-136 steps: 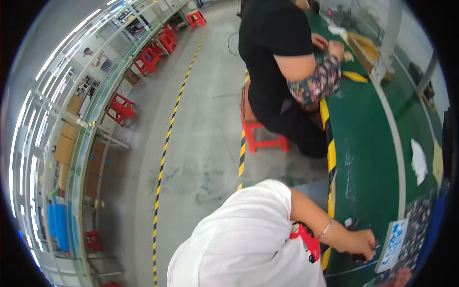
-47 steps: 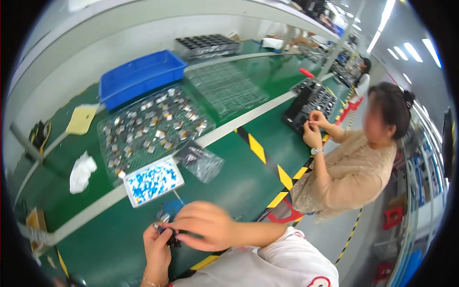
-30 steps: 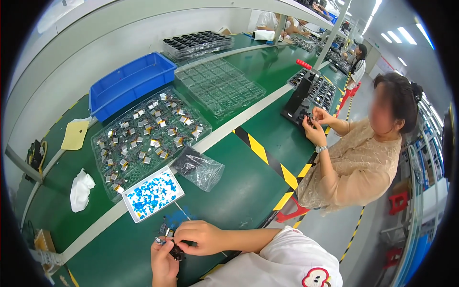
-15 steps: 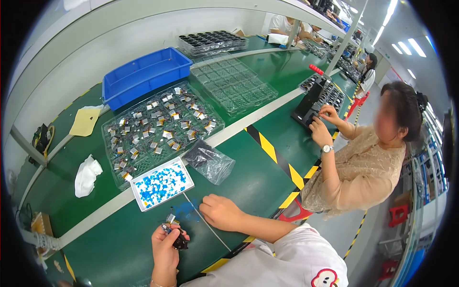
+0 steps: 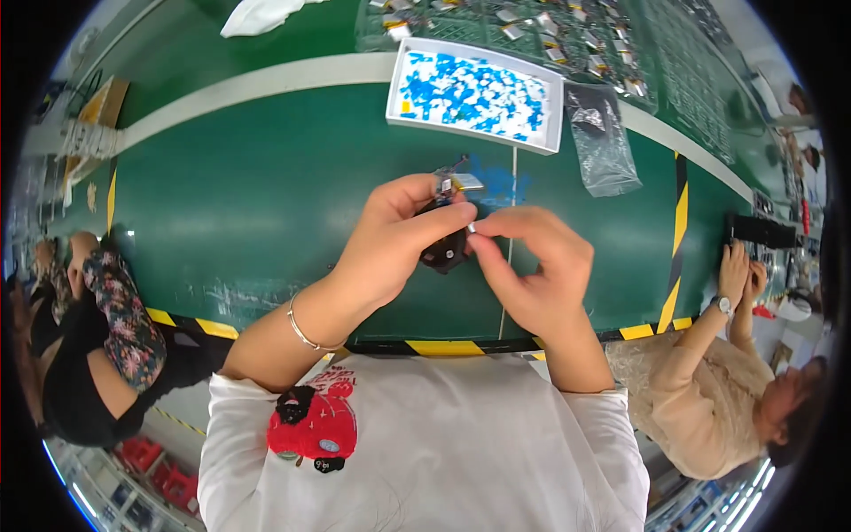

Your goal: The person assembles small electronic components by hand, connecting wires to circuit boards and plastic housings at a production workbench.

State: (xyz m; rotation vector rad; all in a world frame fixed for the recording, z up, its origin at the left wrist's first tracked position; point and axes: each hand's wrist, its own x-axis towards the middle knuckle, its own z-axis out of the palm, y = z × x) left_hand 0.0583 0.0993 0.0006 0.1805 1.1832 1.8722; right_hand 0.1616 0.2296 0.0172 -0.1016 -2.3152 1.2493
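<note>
My left hand [image 5: 377,244] is closed around a small black housing [image 5: 441,257], held above the green bench. A silver pouch battery [image 5: 467,182] with thin wires sticks out past the thumb, at the housing's far end. Beside the housing, my right hand [image 5: 541,270] pinches a tiny whitish piece [image 5: 472,228] between thumb and forefinger. Whether that piece touches the housing I cannot tell. Beyond both hands lies a white box [image 5: 393,105] holding many small blue and white bits [image 5: 474,93]. Blue smudges or specks mark the bench just past the battery.
A clear plastic bag [image 5: 607,155] with dark contents lies right of the box. Behind are clear trays [image 5: 660,53] with battery assemblies and a white cloth [image 5: 257,16]. One co-worker [image 5: 709,381] sits at right with a black fixture [image 5: 762,232], another [image 5: 97,372] at left. Yellow-black tape lines the bench edge.
My view has swung down and left. My right hand has moved from the bench to the housing and now pinches a tiny whitish piece. My left hand still holds the housing.
</note>
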